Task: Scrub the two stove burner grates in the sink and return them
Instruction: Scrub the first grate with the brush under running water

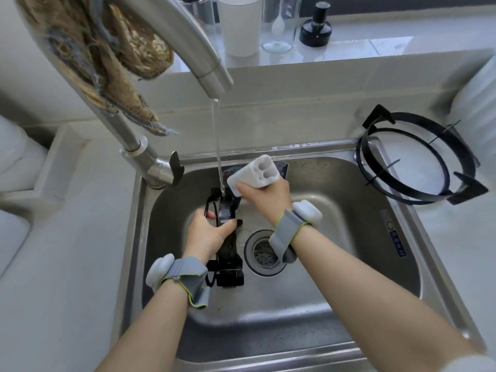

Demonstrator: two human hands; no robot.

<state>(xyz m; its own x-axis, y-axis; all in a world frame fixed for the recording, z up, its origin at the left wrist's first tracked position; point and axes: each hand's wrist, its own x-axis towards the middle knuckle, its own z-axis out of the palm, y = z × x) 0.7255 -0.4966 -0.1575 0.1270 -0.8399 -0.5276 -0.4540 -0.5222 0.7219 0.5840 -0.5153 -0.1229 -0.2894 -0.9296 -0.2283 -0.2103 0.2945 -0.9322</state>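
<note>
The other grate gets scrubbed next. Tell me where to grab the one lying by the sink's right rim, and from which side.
Take the second grate by the ring arc lying over the sink rim, between its thick corner prongs, reaching from the sink side with right-hand fingers curled over the ring. It lies roughly flat, and that thin bare arc is the nearest.

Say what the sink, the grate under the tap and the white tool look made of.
Sink: stainless steel, brushed; grey sheen with soft reflections.
Grate: black metal, probably enamelled or painted; thin rigid bars, wet gloss.
White tool: likely plastic, matt; moulded hollow tubes at its end.
</note>
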